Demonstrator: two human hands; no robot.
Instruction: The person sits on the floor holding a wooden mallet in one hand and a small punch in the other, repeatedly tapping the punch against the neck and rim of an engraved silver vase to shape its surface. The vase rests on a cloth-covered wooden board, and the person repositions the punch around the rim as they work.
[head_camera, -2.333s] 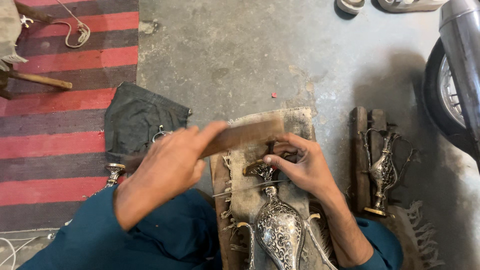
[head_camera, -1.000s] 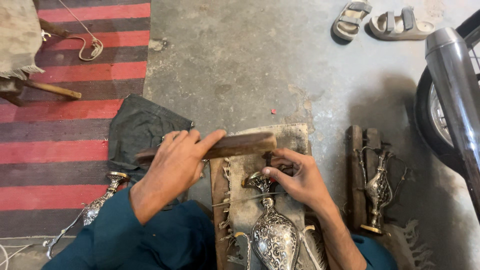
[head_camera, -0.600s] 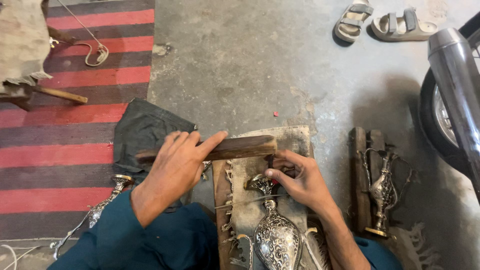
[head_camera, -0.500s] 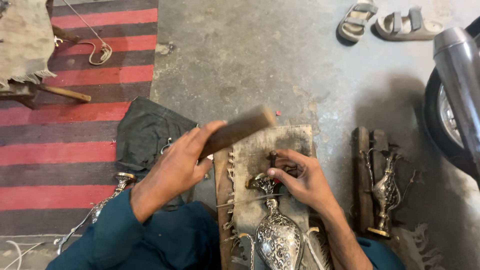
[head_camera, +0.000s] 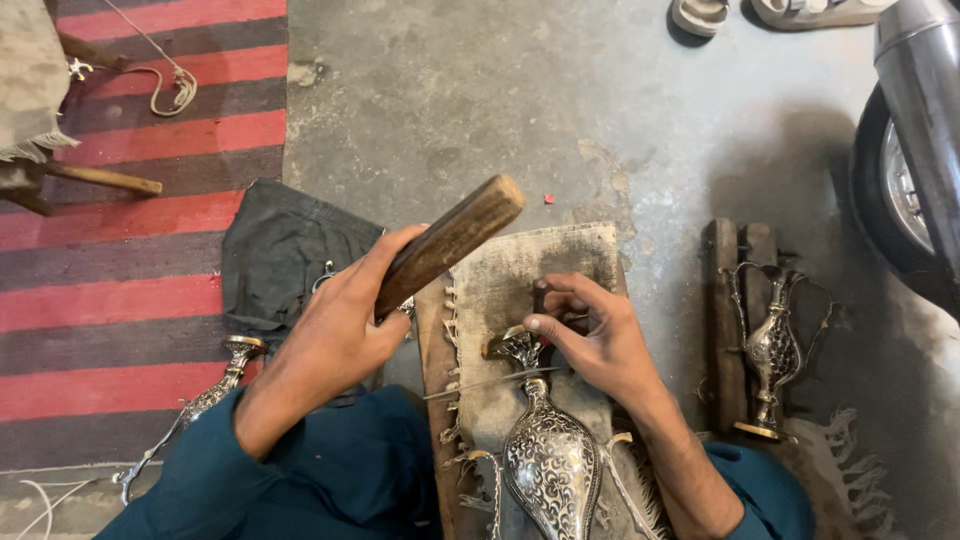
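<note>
On the worn grey cloth pad (head_camera: 560, 262) over the floor lies the engraved silver metal vase (head_camera: 548, 462), neck pointing away. Right hand (head_camera: 598, 338) pinches a short dark punch (head_camera: 541, 297) upright at the vase's flared mouth (head_camera: 514, 345). Left hand (head_camera: 335, 335) is wrapped tight round a brown wooden mallet stick (head_camera: 452, 240), raised clear. Step looks like striking the punch; next blow needs square contact with the punch head and fingers kept below it.
</note>
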